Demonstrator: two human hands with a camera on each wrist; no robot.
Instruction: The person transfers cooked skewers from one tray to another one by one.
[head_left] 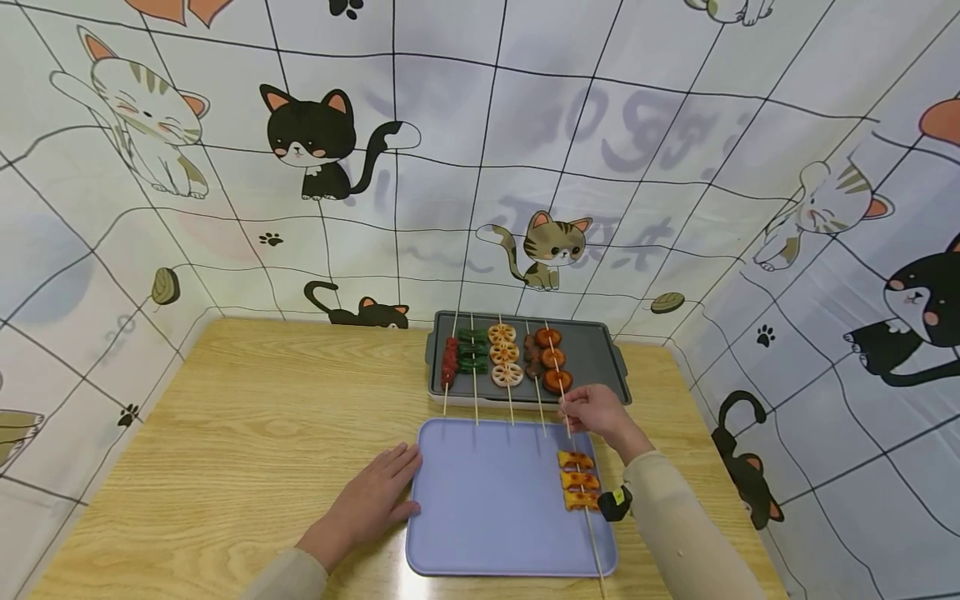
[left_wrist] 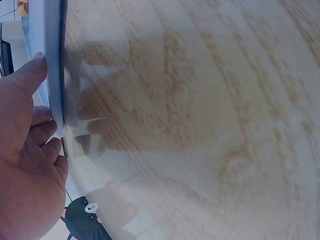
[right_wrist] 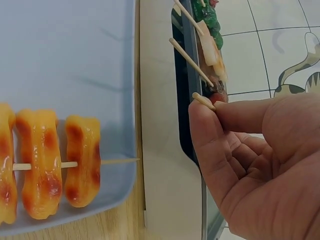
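My right hand (head_left: 594,410) pinches the stick end of a mushroom skewer (head_left: 553,358), whose round brown caps lie at the right of the grill pan (head_left: 592,358). In the right wrist view, thumb and forefinger meet on that stick (right_wrist: 204,101). Below the hand, a yellow grilled skewer (head_left: 579,481) rests on the right side of the lavender tray (head_left: 495,508). My left hand (head_left: 372,492) lies at the tray's left edge, its fingers straight. The left wrist view has the thumb (left_wrist: 31,75) touching the tray's rim (left_wrist: 54,65).
On the pan, left of the mushrooms, lie a red skewer (head_left: 449,364), a green one (head_left: 473,352), a lotus root one (head_left: 505,354) and a dark meat one (head_left: 533,357). Their sticks overhang the pan's front. A cat-print cloth (head_left: 435,183) hangs behind the wooden table (head_left: 300,400).
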